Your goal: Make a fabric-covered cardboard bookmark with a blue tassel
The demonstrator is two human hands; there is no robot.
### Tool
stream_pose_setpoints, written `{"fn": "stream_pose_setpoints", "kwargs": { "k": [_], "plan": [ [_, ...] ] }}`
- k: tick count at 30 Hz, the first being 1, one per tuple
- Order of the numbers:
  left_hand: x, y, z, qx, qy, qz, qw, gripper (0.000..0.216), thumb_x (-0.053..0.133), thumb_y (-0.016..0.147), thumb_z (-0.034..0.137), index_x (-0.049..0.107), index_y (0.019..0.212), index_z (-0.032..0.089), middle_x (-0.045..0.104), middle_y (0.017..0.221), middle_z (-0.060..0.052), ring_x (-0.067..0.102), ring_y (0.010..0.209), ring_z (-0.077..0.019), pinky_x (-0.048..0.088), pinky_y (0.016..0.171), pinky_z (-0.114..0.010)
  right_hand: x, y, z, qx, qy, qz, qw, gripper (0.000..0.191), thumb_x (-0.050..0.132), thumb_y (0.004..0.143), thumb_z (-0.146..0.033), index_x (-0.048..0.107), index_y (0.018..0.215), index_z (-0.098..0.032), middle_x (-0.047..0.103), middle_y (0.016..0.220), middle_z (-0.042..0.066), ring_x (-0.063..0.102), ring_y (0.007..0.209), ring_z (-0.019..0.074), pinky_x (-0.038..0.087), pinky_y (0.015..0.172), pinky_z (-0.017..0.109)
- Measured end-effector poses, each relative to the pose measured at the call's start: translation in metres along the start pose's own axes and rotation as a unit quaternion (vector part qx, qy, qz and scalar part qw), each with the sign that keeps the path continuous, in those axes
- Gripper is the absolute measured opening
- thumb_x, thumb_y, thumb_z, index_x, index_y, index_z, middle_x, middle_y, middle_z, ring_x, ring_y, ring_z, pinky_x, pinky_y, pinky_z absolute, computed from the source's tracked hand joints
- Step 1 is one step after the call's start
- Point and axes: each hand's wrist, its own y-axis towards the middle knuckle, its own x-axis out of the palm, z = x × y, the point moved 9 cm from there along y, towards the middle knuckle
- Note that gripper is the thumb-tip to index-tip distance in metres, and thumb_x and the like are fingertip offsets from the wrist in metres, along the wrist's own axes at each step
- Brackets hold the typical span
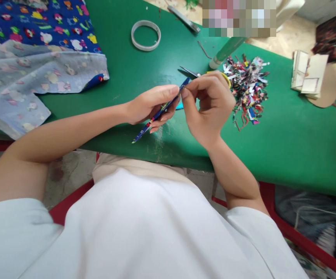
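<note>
My left hand [156, 101] grips a narrow blue piece of patterned fabric [146, 127], seen almost edge-on and slanting from lower left to upper right. Thumb on top, fingers beneath, it holds the piece above the green table. At the upper end of the fabric, my right hand [210, 104] pinches with thumb and forefinger. Just behind the right hand lie scissors [195, 73] with yellow handles, partly covered by that hand. A small bright blue thing [180, 105] shows between the hands; its kind is unclear.
Blue cartoon-print fabric [69, 31] lies folded at the left of the green table [286, 143]. A roll of tape [146, 35] and a box cutter [184, 19] are at the back. Fabric scraps [249, 89] are heaped on the right, card pieces [309, 75] beyond. A green tube [228, 52] stands near the scissors.
</note>
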Motion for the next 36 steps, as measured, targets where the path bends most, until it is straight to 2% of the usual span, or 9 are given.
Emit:
{"fn": "stream_pose_setpoints", "kwargs": {
  "k": [5,9,15,19,25,30,36],
  "plan": [
    [0.000,0.000,-0.001,-0.027,-0.002,0.029,0.999,0.031,0.030,0.102,0.037,0.044,0.082,0.018,0.049,0.051,0.004,0.041,0.030,-0.0078,0.041,0.038,-0.019,0.001,0.001,0.006,0.020,0.044,0.005,0.999,0.024,0.060,0.093,-0.046,0.059,0.081,-0.025,0.058,0.078,0.002,0.057,0.073,0.0153,0.050,0.065,0.035],
    [0.001,-0.001,0.003,-0.010,-0.019,0.036,0.999,0.034,0.024,0.103,0.034,0.045,0.082,0.018,0.048,0.050,0.004,0.038,0.028,-0.0078,0.038,0.035,-0.018,0.002,0.003,0.007,0.029,0.065,0.003,0.997,0.023,0.061,0.090,-0.047,0.060,0.080,-0.027,0.056,0.076,0.002,0.055,0.069,0.0160,0.048,0.063,0.037],
    [0.000,-0.001,0.002,-0.015,-0.009,0.021,1.000,0.029,0.031,0.102,0.036,0.045,0.084,0.018,0.049,0.053,0.003,0.040,0.029,-0.0078,0.040,0.035,-0.018,-0.001,0.001,0.004,0.017,0.066,0.023,0.997,0.019,0.063,0.088,-0.044,0.058,0.076,-0.031,0.056,0.072,0.001,0.052,0.066,0.0182,0.045,0.056,0.038],
    [0.001,-0.001,0.004,-0.004,-0.005,0.017,1.000,0.027,0.030,0.102,0.034,0.043,0.085,0.019,0.049,0.053,0.004,0.039,0.029,-0.0072,0.040,0.036,-0.018,0.001,-0.002,0.008,0.041,0.021,0.004,0.999,0.023,0.055,0.091,-0.050,0.054,0.078,-0.032,0.056,0.073,0.002,0.051,0.065,0.0188,0.046,0.057,0.039],
    [-0.002,0.000,0.003,-0.020,0.026,0.032,0.999,0.027,0.038,0.100,0.039,0.043,0.082,0.019,0.048,0.052,0.004,0.039,0.029,-0.0078,0.041,0.034,-0.019,0.000,0.001,-0.004,-0.009,-0.005,0.002,1.000,0.031,0.052,0.093,-0.050,0.053,0.074,-0.026,0.055,0.066,0.001,0.047,0.057,0.0149,0.042,0.052,0.034],
    [-0.002,0.001,0.004,-0.009,0.034,0.028,0.999,0.031,0.051,0.094,0.047,0.042,0.081,0.020,0.047,0.053,0.005,0.040,0.030,-0.0078,0.040,0.033,-0.019,-0.004,-0.001,-0.009,-0.045,0.000,0.023,0.999,0.025,0.052,0.095,-0.040,0.055,0.075,-0.025,0.056,0.065,0.001,0.046,0.054,0.0131,0.042,0.053,0.032],
    [-0.006,0.002,0.000,-0.027,0.059,0.045,0.997,0.030,0.042,0.099,0.044,0.041,0.083,0.019,0.047,0.053,0.005,0.041,0.030,-0.0064,0.038,0.038,-0.017,0.000,-0.003,0.001,-0.002,-0.025,-0.012,1.000,0.031,0.047,0.097,-0.047,0.057,0.078,-0.025,0.056,0.066,0.001,0.049,0.057,0.0141,0.045,0.059,0.034]
  ]
}}
